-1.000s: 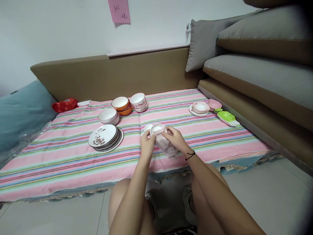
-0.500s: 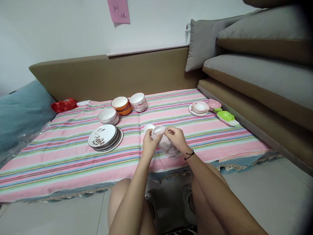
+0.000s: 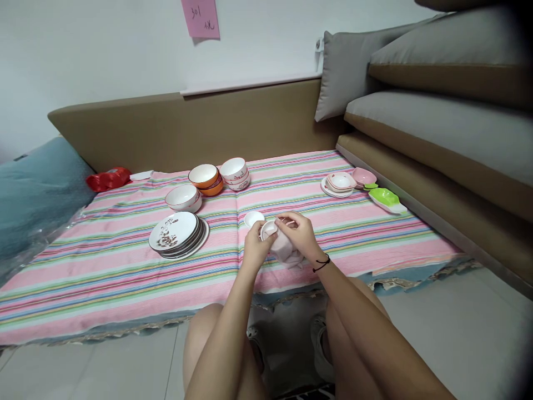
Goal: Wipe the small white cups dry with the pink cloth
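Observation:
Between my two hands is a small white dish (image 3: 268,229), held just above the striped cloth. My left hand (image 3: 255,247) is closed on its left rim, thumb on the near side. With bent fingers, my right hand (image 3: 300,233) presses a pale pink cloth (image 3: 285,249) against the dish's right side; the cloth hangs below it in folds. Another small white dish (image 3: 254,219) lies on the bedspread just beyond my left hand. My fingers hide part of the held dish.
Left of my hands stand stacked flowered plates (image 3: 172,232), white bowls (image 3: 183,198), orange-sided bowls (image 3: 204,176) and red-rimmed bowls (image 3: 234,169). To the right are a pink-rimmed dish (image 3: 341,181), a pink bowl (image 3: 363,176) and a green leaf-shaped dish (image 3: 387,199). Stacked cushions (image 3: 441,128) border the right side.
The held dish has turned and tipped between my hands. My right hand has shifted slightly left over its rim, with the cloth still in its fingers.

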The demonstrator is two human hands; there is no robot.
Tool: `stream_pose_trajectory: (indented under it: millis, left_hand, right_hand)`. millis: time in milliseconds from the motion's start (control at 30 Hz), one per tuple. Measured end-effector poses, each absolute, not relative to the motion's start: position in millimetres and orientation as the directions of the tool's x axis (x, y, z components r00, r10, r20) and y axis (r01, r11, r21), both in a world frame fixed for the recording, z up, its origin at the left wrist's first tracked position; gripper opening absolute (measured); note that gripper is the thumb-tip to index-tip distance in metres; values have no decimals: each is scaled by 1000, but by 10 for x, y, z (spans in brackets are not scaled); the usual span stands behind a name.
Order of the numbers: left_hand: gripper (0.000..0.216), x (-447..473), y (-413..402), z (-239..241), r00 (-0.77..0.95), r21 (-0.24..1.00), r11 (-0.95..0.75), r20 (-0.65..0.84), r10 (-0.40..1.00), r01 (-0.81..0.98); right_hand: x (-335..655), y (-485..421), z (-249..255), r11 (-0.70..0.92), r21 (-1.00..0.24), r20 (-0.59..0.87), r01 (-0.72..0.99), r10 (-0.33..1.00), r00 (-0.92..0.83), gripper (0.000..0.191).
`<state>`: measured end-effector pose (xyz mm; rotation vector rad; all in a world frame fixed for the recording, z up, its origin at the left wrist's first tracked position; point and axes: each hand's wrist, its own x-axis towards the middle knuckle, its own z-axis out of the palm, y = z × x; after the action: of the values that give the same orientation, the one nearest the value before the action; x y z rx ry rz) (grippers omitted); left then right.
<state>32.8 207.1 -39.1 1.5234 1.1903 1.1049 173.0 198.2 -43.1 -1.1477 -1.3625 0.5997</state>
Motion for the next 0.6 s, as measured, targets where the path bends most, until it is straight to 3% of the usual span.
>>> stream_pose_trajectory:
  millis: [200,400,600]
  left_hand:
    - [24,334,2070,-396,130,972,-153,131,983,180]
    - [25,307,2093,-431,49,983,-135,130,990,127]
    - [22,305,2094,-418,27,976,-168,166,986,136]
  right_hand:
    - [1720,1982,-423,432,-861,471,267,876,102,23]
    - [1713,1964,-394,308,-925,357,224,905,233,25]
    - [1710,1963,-465,234,-918,268,320,961,64,18]
